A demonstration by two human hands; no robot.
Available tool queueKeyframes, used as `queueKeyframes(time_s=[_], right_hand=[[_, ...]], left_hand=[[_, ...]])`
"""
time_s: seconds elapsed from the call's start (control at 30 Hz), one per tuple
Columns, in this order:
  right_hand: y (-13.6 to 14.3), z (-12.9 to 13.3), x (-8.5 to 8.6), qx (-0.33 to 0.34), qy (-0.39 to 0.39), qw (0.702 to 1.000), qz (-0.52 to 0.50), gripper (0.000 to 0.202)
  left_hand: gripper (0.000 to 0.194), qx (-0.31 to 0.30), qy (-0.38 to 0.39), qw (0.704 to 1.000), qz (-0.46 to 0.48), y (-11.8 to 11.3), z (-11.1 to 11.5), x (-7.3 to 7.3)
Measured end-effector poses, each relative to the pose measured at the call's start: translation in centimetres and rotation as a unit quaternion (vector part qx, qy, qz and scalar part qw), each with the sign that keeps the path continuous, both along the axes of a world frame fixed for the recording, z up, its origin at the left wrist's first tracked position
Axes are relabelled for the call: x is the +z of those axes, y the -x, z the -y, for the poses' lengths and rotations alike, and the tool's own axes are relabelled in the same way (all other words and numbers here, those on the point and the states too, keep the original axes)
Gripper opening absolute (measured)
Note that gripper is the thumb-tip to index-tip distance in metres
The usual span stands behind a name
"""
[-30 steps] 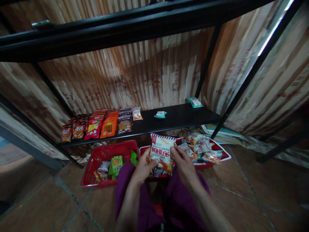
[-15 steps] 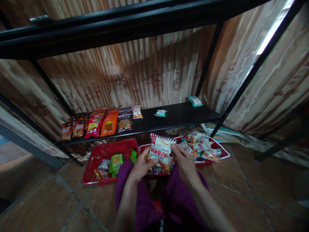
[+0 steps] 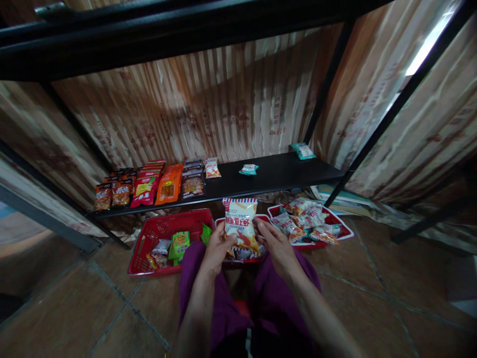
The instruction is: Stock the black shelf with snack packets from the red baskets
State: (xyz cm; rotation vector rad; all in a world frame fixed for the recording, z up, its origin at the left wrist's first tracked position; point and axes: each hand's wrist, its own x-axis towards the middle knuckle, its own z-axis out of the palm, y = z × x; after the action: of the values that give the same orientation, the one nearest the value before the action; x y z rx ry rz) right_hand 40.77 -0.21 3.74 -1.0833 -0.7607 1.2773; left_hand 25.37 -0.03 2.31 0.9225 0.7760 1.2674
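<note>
Between my two hands is a white snack bag (image 3: 241, 223) with red lettering and a striped top edge, held upright with its printed front toward me. My left hand (image 3: 217, 248) grips its left side, thumb across the front. At its right edge, the fingers of my right hand (image 3: 274, 243) are closed on the bag. Just beneath the bag, a red basket (image 3: 265, 217) with more snack bags is partly hidden by my hands and knees. A similar white snack bag (image 3: 212, 168) stands on the black shelf (image 3: 231, 186).
A red basket (image 3: 136, 258) with green and white packets sits left; another basket (image 3: 348, 233) full of bags sits right. The shelf's left holds brown packets (image 3: 121, 193), red packets (image 3: 145, 189), orange packets (image 3: 168, 184) and dark packets (image 3: 193, 186). Teal bags (image 3: 249, 169) lie farther right.
The snack bag has shifted slightly left and up in the view, and my right hand has moved left with it. The camera view has tilted slightly.
</note>
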Motion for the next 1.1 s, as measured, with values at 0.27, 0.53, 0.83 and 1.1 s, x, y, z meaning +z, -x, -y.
queueKeyframes(time_s=[0.27,0.53,0.83,1.1], right_hand=[[1.1,0.2,-0.7,0.056,-0.006,0.998,0.028,0.037],[1.0,0.1,-1.2,0.037,-0.022,0.999,0.033,0.041],[0.7,-0.2,-2.0,-0.044,-0.093,0.979,0.173,0.039],[0.5,0.5,-2.3,-0.103,-0.316,0.814,0.476,0.032]], left_hand=[[0.043,0.089,0.040,0.994,0.051,-0.8,-0.2,-0.1],[0.040,0.096,0.017,0.993,0.065,-1.6,0.0,-0.1],[0.072,0.225,0.073,0.971,-0.045,-2.1,-1.0,-0.7],[0.046,0.111,0.059,0.988,0.085,-2.8,-0.1,1.3]])
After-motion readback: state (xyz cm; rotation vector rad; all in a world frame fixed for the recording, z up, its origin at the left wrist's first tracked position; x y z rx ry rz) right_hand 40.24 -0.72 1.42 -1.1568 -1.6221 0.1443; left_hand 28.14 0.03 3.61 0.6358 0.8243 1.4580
